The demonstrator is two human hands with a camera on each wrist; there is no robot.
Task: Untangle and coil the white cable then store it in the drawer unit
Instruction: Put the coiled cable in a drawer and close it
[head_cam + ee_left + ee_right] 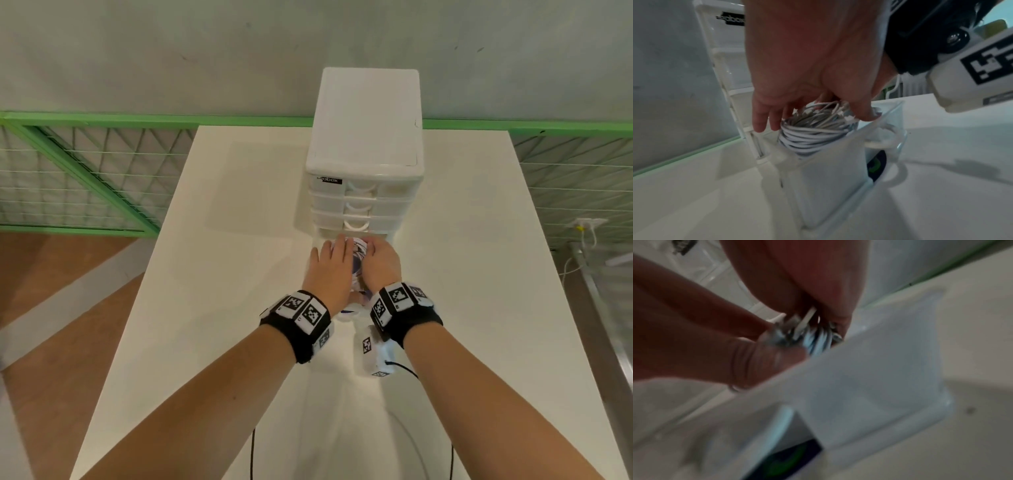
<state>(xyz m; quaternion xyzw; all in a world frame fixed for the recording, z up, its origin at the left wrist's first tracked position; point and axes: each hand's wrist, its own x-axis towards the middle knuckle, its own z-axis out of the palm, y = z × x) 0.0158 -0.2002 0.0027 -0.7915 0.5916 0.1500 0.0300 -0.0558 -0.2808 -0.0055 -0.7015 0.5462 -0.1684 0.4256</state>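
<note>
The white drawer unit (364, 137) stands at the far middle of the white table (222, 274), with its bottom drawer (828, 178) pulled out toward me. The coiled white cable (813, 134) stands on edge inside that drawer, its upper part above the rim. My left hand (329, 263) lies over the coil's left side, with fingers (760, 123) down one side and the thumb on the other. My right hand (380, 260) curls over the right side, and its thumb (766, 361) and fingers pinch the cable (813, 340). The head view shows only a sliver of cable (358, 250) between the hands.
The upper three drawers (356, 205) are closed. A dark item with a green mark (876, 164) shows at the open drawer's front end. Green wire fencing (85, 178) runs behind and beside the table. Black cords hang from my wrist bands over the near table edge.
</note>
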